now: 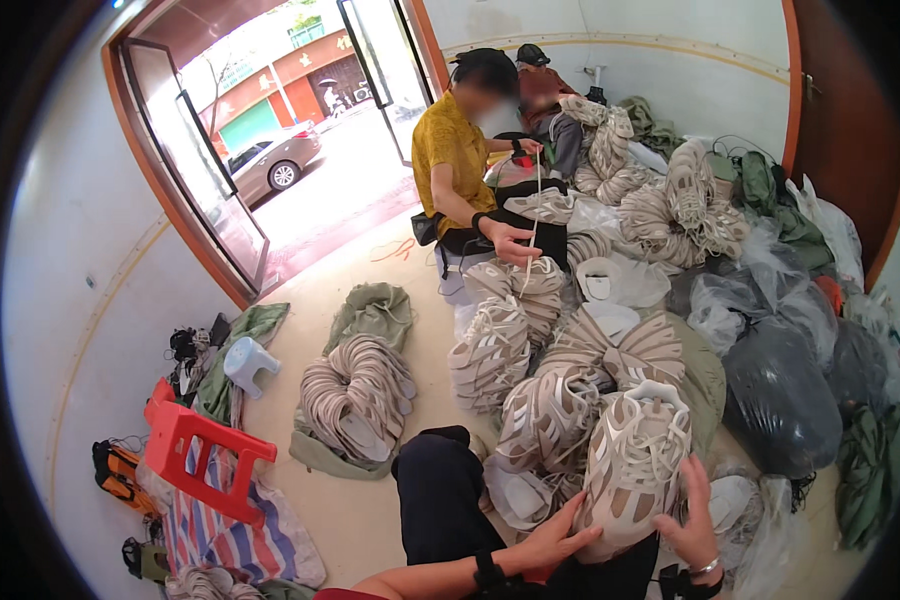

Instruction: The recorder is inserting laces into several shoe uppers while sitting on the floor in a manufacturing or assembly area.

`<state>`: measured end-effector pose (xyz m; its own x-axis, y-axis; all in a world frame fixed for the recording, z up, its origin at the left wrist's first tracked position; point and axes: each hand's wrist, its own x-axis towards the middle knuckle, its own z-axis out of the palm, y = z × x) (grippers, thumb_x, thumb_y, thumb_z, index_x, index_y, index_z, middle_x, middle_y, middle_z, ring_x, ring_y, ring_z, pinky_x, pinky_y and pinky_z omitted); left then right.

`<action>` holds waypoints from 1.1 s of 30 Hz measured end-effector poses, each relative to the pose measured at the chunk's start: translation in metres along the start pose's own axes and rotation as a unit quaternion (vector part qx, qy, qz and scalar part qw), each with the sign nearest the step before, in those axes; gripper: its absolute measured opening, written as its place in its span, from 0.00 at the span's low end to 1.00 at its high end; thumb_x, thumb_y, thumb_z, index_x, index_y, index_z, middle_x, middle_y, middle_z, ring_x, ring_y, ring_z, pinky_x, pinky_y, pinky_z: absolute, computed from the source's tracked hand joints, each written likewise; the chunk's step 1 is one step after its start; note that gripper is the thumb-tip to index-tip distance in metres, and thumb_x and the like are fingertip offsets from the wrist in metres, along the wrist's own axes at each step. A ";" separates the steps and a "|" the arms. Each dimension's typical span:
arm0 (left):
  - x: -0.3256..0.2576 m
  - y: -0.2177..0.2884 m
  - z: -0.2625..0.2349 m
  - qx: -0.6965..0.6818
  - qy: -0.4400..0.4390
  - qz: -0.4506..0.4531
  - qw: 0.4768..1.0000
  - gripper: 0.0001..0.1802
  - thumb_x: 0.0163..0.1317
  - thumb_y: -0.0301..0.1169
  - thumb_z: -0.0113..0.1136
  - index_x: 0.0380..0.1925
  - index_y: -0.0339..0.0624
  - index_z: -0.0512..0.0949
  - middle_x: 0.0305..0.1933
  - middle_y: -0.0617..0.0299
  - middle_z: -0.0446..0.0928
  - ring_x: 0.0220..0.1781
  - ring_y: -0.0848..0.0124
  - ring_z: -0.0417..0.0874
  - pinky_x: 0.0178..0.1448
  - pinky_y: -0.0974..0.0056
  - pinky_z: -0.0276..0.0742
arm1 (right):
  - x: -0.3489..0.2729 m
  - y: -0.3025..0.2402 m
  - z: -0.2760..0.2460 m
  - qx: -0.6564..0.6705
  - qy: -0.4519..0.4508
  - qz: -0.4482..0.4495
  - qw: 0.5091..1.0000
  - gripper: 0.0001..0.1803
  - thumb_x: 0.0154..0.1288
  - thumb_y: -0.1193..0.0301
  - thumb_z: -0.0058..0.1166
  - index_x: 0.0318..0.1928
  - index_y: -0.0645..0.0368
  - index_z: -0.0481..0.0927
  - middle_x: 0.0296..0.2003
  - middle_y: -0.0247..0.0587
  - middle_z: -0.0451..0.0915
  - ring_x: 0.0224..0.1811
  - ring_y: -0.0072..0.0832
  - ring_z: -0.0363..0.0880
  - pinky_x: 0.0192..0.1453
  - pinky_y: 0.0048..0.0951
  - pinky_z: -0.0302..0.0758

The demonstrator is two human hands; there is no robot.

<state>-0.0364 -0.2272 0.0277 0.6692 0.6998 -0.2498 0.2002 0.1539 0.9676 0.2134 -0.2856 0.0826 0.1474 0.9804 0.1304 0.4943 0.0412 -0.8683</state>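
Observation:
A beige and white laced sneaker upper [638, 455] is in front of me, its toe toward me and its heel opening away. My left hand [555, 533] grips it at the left side of the toe. On its other side my right hand [692, 522] is open, fingers spread, with the fingertips at the edge of the toe. Just beyond lie more laced uppers [548, 415] in a bunch and a fanned stack of flat uppers [615, 350]. What lies under the held upper is hidden.
Across from me a seated person in a yellow shirt [448, 150] pulls a pale lace [539, 200] upward. A coiled bundle of uppers [355, 395] lies on the floor to the left, near a red stool [205, 455]. Dark plastic bags [782, 395] crowd the right.

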 end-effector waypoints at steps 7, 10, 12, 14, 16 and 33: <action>-0.004 -0.009 -0.007 0.091 -0.017 0.013 0.996 0.45 0.70 0.49 0.51 0.71 0.29 0.43 0.71 0.38 0.57 0.72 0.57 0.60 0.72 0.62 0.56 | -0.002 -0.008 0.041 -0.173 -0.019 -0.058 0.983 0.47 0.47 0.50 0.65 0.67 0.55 0.66 0.71 0.62 0.48 0.73 0.58 0.45 0.74 0.51 0.45; -0.001 -0.023 -0.010 0.025 -0.016 0.033 0.999 0.41 0.72 0.45 0.50 0.72 0.31 0.45 0.69 0.40 0.60 0.71 0.58 0.62 0.71 0.63 0.58 | -0.011 -0.001 0.044 -0.162 -0.012 -0.059 0.985 0.45 0.47 0.49 0.65 0.65 0.54 0.67 0.71 0.62 0.48 0.73 0.58 0.46 0.74 0.51 0.45; 0.004 -0.023 -0.010 -0.113 0.015 -0.073 0.991 0.42 0.70 0.45 0.53 0.72 0.34 0.45 0.68 0.43 0.62 0.68 0.62 0.65 0.67 0.61 0.63 | -0.020 0.006 0.043 -0.145 -0.001 -0.049 0.988 0.45 0.48 0.49 0.65 0.65 0.53 0.68 0.71 0.62 0.48 0.73 0.57 0.46 0.74 0.51 0.45; 0.022 -0.043 -0.012 -0.150 -0.003 -0.107 0.983 0.40 0.71 0.42 0.52 0.73 0.37 0.44 0.67 0.47 0.63 0.67 0.63 0.66 0.67 0.60 0.65 | -0.023 0.006 0.040 -0.107 0.014 -0.060 0.992 0.45 0.48 0.46 0.65 0.65 0.52 0.68 0.71 0.63 0.48 0.73 0.57 0.47 0.74 0.52 0.46; 0.034 -0.066 -0.005 -0.125 0.005 -0.015 0.992 0.39 0.71 0.38 0.52 0.73 0.38 0.43 0.66 0.49 0.64 0.66 0.64 0.66 0.66 0.59 0.67 | -0.017 -0.001 0.037 -0.142 -0.001 -0.067 0.988 0.46 0.47 0.45 0.65 0.65 0.51 0.68 0.71 0.63 0.48 0.73 0.58 0.46 0.74 0.52 0.47; 0.017 0.012 -0.008 -0.118 0.033 -0.112 0.986 0.46 0.63 0.33 0.63 0.73 0.42 0.44 0.59 0.48 0.68 0.51 0.66 0.78 0.51 0.65 0.77 | -0.021 -0.011 0.036 -0.184 0.013 -0.068 0.981 0.49 0.43 0.54 0.73 0.67 0.46 0.65 0.72 0.54 0.50 0.71 0.57 0.51 0.72 0.49 0.56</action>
<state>-0.0287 -0.2077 0.0353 0.5772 0.6722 -0.4637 0.1601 0.4636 0.8715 0.1740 -0.2992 0.0724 0.0793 0.9652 0.2494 0.7856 0.0935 -0.6116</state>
